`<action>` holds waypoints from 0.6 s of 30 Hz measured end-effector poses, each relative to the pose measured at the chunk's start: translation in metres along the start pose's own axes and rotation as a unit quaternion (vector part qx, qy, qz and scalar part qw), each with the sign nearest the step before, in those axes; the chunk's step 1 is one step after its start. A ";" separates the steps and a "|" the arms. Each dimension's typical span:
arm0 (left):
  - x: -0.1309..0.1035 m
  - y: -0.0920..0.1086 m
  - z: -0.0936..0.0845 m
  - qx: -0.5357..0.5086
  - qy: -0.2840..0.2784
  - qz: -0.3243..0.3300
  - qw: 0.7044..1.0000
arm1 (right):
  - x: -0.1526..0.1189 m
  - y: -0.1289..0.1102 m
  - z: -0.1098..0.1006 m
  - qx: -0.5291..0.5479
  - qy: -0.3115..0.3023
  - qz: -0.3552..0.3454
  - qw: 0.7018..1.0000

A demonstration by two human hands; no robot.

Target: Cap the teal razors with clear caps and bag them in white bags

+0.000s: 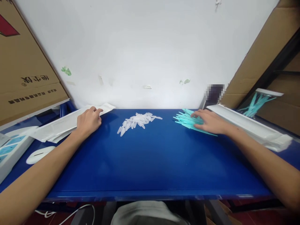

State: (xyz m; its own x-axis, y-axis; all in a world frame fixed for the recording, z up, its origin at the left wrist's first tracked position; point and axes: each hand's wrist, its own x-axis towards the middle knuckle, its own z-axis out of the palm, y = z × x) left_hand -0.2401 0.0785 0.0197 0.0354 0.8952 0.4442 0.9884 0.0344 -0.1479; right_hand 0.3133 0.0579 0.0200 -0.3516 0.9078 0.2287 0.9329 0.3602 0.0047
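My left hand rests at the inner side of a stack of long white plastic sleeves, its fingers loosely curved and a little apart. What lies under its palm is hidden. At the right, my right hand reaches over a fanned pile of thin teal sticks, with thumb and fingers apart and touching the top of the pile. Between the hands lies a loose heap of small, translucent white tapered pieces. Neither hand touches this heap.
A blue table meets the white wall. On the left are a power strip, a white oval case and a cardboard box. Another white sleeve stack, a clear container with teal sticks and a dark blurred-out object stand right.
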 end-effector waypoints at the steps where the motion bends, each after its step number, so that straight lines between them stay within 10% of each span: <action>1: 0.000 0.000 0.000 -0.003 -0.013 -0.003 1.000 | 0.001 0.001 0.002 -0.002 -0.012 -0.005 1.000; 18: -0.002 0.023 -0.007 -0.124 0.012 0.077 0.989 | 0.004 -0.009 0.023 0.003 -0.025 0.009 1.000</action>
State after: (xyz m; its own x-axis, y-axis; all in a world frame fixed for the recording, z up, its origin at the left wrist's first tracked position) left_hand -0.2169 0.0743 0.0216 0.1880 0.8705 0.4548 0.9769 -0.2137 0.0053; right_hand 0.3015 0.0629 -0.0015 -0.3383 0.9238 0.1794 0.9386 0.3448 -0.0055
